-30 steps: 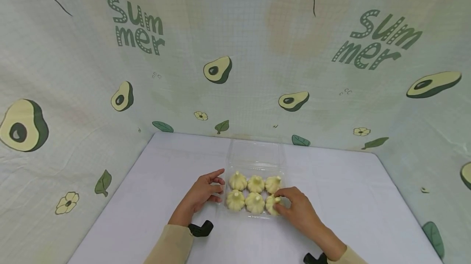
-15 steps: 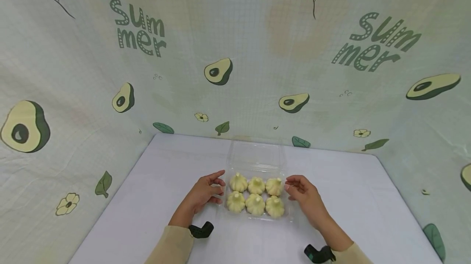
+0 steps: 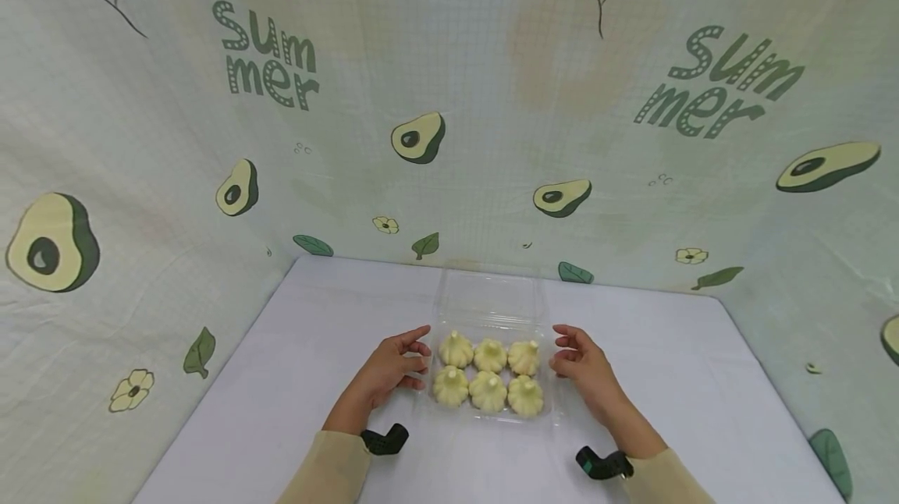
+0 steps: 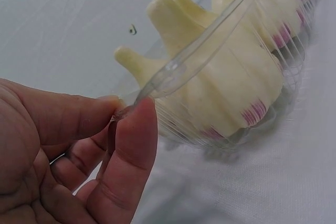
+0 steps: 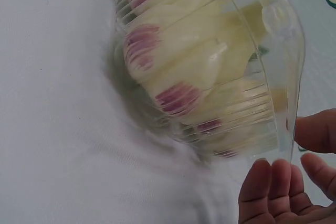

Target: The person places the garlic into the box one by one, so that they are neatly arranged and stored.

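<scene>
Several pale garlic bulbs (image 3: 487, 392) sit in two rows inside a clear plastic clamshell box (image 3: 492, 410) on the white table. The box's transparent lid (image 3: 490, 295) is raised at the back. At the left side, my left hand (image 3: 395, 367) pinches the box rim (image 4: 173, 77) between thumb and finger, as the left wrist view shows. On the opposite side, my right hand (image 3: 588, 373) has its fingers loosely bent beside the rim; in the right wrist view its fingertips (image 5: 281, 174) and thumb lie right at the edge, with a gap between them. Purple streaks mark the bulbs' undersides (image 5: 178, 98).
White cloth covers the table (image 3: 337, 309) around the box. A printed avocado curtain (image 3: 485, 98) closes off the back and both sides. Black wrist-worn devices (image 3: 385, 439) hang below both hands.
My right hand has let go of the front right garlic bulb and drawn back to the right side of the box. The left hand stays in place.
</scene>
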{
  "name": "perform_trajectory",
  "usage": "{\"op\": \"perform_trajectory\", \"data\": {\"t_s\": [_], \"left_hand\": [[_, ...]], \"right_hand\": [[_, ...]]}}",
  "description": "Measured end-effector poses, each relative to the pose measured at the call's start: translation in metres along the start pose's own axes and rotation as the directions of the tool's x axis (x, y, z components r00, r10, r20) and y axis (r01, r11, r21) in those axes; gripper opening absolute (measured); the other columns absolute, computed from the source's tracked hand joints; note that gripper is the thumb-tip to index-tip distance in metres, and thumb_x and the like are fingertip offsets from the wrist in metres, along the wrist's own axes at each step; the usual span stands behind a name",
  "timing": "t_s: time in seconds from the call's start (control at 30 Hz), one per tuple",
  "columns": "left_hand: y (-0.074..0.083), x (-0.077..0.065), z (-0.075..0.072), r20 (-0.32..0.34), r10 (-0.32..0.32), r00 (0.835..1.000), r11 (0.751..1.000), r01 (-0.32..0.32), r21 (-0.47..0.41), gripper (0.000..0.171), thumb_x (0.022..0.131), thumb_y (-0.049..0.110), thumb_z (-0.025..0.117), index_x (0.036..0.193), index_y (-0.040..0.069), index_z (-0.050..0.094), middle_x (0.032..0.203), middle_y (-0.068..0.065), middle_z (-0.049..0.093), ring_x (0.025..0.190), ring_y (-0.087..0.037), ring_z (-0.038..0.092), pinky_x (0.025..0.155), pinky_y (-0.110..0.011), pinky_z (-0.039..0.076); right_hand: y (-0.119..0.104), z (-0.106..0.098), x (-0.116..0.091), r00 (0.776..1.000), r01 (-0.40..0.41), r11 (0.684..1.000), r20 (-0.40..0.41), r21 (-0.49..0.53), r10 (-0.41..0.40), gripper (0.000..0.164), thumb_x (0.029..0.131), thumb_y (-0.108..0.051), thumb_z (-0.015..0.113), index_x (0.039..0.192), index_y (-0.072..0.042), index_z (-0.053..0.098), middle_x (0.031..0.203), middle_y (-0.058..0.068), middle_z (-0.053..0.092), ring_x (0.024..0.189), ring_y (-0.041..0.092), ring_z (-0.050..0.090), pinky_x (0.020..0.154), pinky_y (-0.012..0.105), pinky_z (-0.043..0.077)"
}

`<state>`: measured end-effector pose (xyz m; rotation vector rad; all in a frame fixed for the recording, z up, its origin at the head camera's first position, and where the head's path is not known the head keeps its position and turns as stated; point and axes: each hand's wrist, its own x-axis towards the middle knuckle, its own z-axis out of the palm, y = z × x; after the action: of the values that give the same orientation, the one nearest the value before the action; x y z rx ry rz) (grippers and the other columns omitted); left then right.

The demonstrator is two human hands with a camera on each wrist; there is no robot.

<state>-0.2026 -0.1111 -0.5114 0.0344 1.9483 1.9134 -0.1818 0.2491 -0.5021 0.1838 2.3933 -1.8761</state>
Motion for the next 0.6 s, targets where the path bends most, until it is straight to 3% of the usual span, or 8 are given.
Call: {"op": "perform_trajectory", "data": {"t_s": [0.3, 0.6], "left_hand": [[0.001, -0.001, 0.0, 0.015, 0.007, 1.0, 1.0, -0.007, -0.004, 0.071, 0.097, -0.006, 0.065, 0.162, 0.008, 0.042, 0.114, -0.01, 0.059, 0.086, -0.017, 0.063, 0.062, -0.028, 0.061], [0.002, -0.001, -0.001, 0.013, -0.009, 1.0, 1.0, 0.009, -0.002, 0.071, 0.096, -0.008, 0.066, 0.162, 0.009, 0.043, 0.111, -0.009, 0.059, 0.083, -0.017, 0.062, 0.062, -0.029, 0.061]], "right_hand": [[0.011, -0.01, 0.01, 0.988, -0.092, 0.987, 0.137, 0.13, 0.074, 0.073, 0.098, 0.001, 0.066, 0.162, -0.008, 0.034, 0.138, 0.02, 0.051, 0.092, 0.015, 0.06, 0.076, 0.03, 0.055], [0.011, -0.019, 0.017, 0.957, -0.153, 0.975, 0.27, 0.163, 0.105, 0.083, 0.095, 0.002, 0.066, 0.166, -0.012, 0.027, 0.133, 0.016, 0.05, 0.09, 0.017, 0.057, 0.074, 0.029, 0.055]]}}
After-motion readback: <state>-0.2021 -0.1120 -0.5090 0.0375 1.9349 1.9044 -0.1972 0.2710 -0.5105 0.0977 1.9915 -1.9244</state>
